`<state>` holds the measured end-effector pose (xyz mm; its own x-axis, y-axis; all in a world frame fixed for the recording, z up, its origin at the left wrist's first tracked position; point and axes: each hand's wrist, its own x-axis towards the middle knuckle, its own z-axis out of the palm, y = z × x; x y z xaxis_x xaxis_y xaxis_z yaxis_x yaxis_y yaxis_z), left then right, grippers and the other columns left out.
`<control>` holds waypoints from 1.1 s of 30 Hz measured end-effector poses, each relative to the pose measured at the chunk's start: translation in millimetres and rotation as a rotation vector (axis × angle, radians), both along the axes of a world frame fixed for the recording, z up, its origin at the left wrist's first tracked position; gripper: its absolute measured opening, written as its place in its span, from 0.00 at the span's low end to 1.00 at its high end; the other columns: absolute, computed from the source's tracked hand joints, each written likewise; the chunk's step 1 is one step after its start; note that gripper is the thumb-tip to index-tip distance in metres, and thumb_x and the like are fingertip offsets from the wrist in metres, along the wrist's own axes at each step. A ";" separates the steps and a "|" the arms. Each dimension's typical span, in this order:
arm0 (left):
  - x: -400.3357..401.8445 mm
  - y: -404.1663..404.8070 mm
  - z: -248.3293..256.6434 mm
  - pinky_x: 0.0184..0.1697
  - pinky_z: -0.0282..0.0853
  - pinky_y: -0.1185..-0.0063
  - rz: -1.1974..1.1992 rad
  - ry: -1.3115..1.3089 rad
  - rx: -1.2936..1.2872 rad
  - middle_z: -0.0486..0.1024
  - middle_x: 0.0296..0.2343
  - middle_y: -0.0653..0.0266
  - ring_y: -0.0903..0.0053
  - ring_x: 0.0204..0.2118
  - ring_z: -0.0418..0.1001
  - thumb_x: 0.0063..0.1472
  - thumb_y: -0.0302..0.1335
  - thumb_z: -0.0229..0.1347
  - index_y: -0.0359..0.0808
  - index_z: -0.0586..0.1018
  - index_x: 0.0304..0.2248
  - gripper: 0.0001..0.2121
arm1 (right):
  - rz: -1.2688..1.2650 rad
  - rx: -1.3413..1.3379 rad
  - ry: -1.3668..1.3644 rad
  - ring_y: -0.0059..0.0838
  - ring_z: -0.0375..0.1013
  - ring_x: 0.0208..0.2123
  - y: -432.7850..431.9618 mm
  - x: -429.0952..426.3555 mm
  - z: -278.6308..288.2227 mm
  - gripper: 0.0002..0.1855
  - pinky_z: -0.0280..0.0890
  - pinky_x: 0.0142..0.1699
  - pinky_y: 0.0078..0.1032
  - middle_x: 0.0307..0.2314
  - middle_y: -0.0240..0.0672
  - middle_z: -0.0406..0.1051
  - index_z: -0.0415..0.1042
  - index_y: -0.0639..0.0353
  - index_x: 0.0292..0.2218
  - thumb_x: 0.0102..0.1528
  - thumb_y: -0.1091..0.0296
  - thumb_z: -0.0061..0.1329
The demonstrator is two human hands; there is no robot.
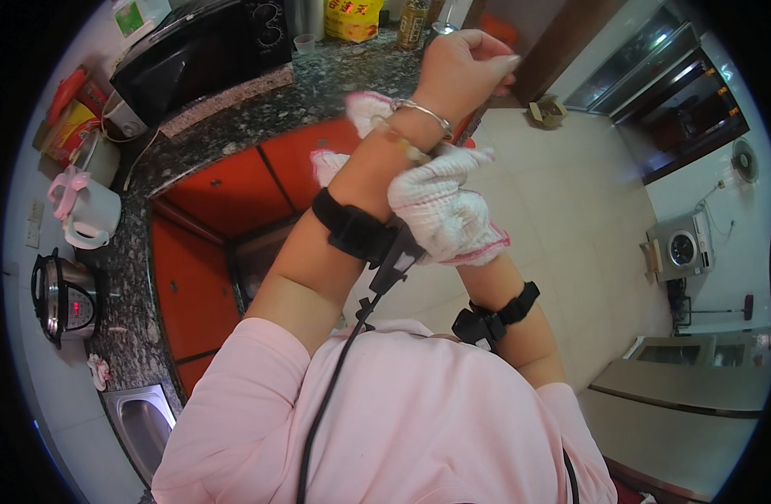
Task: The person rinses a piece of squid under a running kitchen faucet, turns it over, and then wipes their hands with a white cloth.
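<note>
My left hand is raised at the top, right of centre, palm out of sight. Its fingers curl in towards the thumb, and nothing shows between them. A metal bangle and a beaded bracelet circle that wrist. A white cloth with pink edging is bunched against the left forearm, with more of it showing on the arm's far side. My right hand is hidden within the cloth, which wraps over it at the end of the right forearm. Black straps with small devices are on the left forearm and right forearm.
A dark stone counter bears a black microwave, a yellow bag, a can, a white pitcher and an electric pressure cooker. A metal sink lies lower left. A cardboard box stands on the tiled floor.
</note>
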<state>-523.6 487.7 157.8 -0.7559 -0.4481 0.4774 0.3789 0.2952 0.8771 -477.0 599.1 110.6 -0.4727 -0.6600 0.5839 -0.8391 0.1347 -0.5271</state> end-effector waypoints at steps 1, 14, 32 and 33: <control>6.0 4.6 1.5 0.26 0.67 0.80 -0.393 -0.003 0.544 0.72 0.19 0.65 0.77 0.22 0.71 0.50 0.31 0.49 0.36 0.73 0.30 0.09 | 0.024 -0.020 -0.106 0.29 0.58 0.21 -1.5 -1.0 -6.0 0.06 0.52 0.28 0.26 0.17 0.30 0.58 0.62 0.53 0.23 0.41 0.64 0.44; 36.4 -47.7 18.4 0.21 0.63 0.83 -0.593 0.440 1.118 0.65 0.11 0.69 0.80 0.14 0.63 0.54 0.38 0.43 0.35 0.71 0.22 0.15 | 0.407 -0.017 -0.732 0.27 0.60 0.30 11.0 21.7 -29.4 0.14 0.55 0.36 0.22 0.26 0.33 0.61 0.63 0.57 0.31 0.38 0.68 0.47; 56.1 -24.8 29.4 0.19 0.59 0.89 -0.366 0.350 0.562 0.65 0.14 0.70 0.87 0.16 0.62 0.53 0.29 0.48 0.35 0.71 0.25 0.06 | 0.229 0.057 -0.372 0.24 0.58 0.39 3.5 5.3 -10.9 0.21 0.55 0.44 0.23 0.34 0.35 0.59 0.59 0.60 0.38 0.39 0.74 0.46; 60.1 -28.1 25.8 0.20 0.60 0.88 -0.439 0.365 0.598 0.66 0.14 0.69 0.86 0.16 0.63 0.53 0.30 0.47 0.35 0.71 0.27 0.07 | 0.012 0.326 0.093 0.23 0.59 0.35 6.8 -0.3 1.9 0.17 0.56 0.40 0.22 0.33 0.35 0.59 0.59 0.60 0.36 0.41 0.73 0.44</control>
<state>-463.6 459.6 183.6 -0.7652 -0.4039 0.5014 0.6422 -0.4237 0.6388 -477.3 605.9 112.5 -0.4186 -0.8243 0.3812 -0.8840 0.2735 -0.3792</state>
